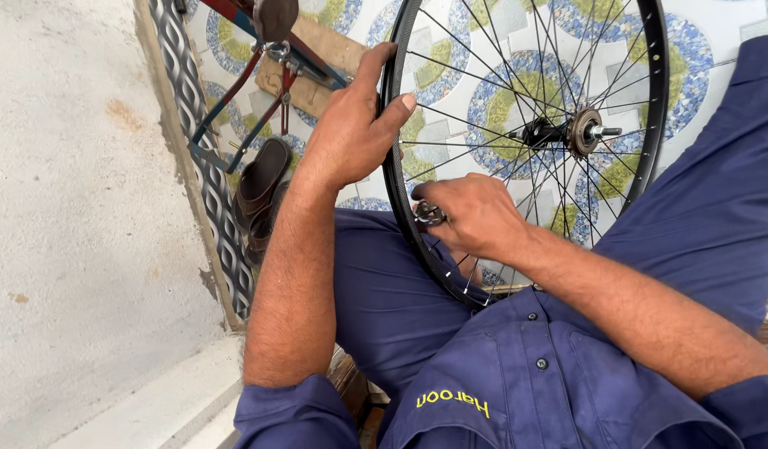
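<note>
Gripping the black wheel rim (390,158) across your lap, your left hand (351,133) closes fingers over its edge while your right hand (475,214) pinches a small metal spoke tool (427,214) at the rim; how many spokes (484,116) are adjusted cannot be told.

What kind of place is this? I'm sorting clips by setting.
Probably a small bicycle repair spot on a tiled floor: a spoked wheel held in the person's lap, a bicycle frame beside it, and sandals by the wall.

Bicycle repair spot: spoked wheel (525,141), bike frame (268,50), tiled floor (716,50).
</note>
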